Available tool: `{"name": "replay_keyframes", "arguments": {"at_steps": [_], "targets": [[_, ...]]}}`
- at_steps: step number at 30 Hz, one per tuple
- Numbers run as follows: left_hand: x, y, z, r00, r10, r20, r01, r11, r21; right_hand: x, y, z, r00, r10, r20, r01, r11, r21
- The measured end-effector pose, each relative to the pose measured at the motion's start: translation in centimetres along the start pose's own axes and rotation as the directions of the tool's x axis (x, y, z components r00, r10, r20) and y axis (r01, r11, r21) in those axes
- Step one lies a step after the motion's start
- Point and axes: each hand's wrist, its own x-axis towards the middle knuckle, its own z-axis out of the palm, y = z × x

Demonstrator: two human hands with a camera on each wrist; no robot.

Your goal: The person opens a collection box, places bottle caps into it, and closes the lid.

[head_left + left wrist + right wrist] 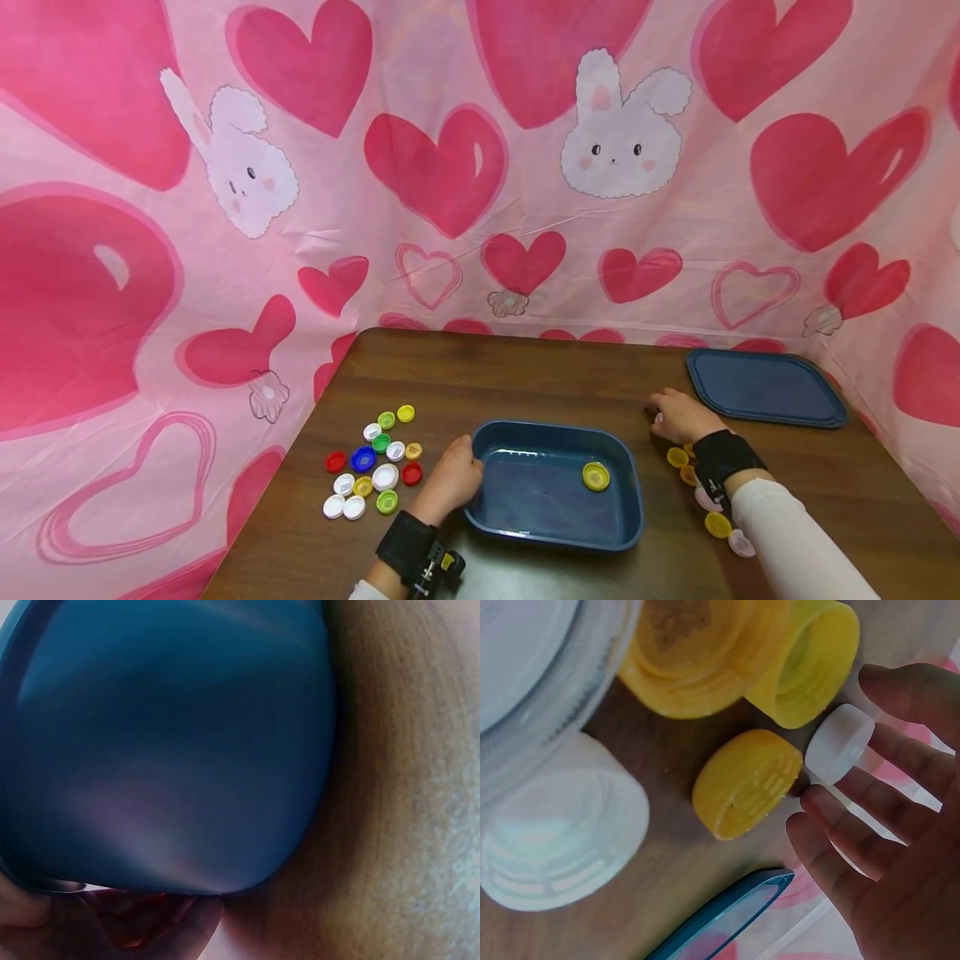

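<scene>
Left hand [450, 483] gripping blue tray [555, 533], right hand [678, 417] open, fingers touching white cap [840, 742], no legible writing.

A dark wooden table [525, 367] is seen near, enclosed on the left, far and right sides by a pink plastic sheet [450, 167] printed with red hearts and white rabbits, evenly lit.

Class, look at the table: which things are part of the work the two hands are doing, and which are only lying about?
In use:
left hand gripping the rim of the blue tray
yellow cap lying in the tray
right hand touching a small white cap
caps by the right wrist

Lying about:
pile of mixed-colour caps left of the tray
blue lid at the far right corner
</scene>
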Motion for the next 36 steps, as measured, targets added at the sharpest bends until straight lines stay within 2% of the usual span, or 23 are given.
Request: {"name": "replay_keyframes", "arguments": {"at_steps": [9,18,22,28,36], "targets": [[-0.1,0.0,0.0,1.0,-0.004,0.001,0.004,1.0,0.009,-0.2,0.2,0.4,0.996,-0.067,-0.055,0.066,0.997,-0.026],[-0.1,0.0,0.0,1.0,0.0,0.002,0.0,1.0,0.007,-1.0,-1.2,-1.0,0.986,-0.108,-0.127,0.102,0.993,-0.053],[-0.1,0.0,-0.1,1.0,-0.005,0.006,0.005,1.0,-0.005,-2.0,-3.3,-2.1,0.975,-0.145,-0.166,0.141,0.989,-0.032],[0.0,0.1,-0.1,0.999,-0.033,0.02,0.034,0.999,-0.012,-3.9,-7.3,-3.6,0.932,-0.28,-0.229,0.275,0.96,-0.053],[-0.1,0.1,-0.1,0.999,0.025,-0.024,-0.024,0.999,0.042,-6.1,-12.0,-3.5,0.903,-0.398,-0.165,0.387,0.917,-0.094]]}}
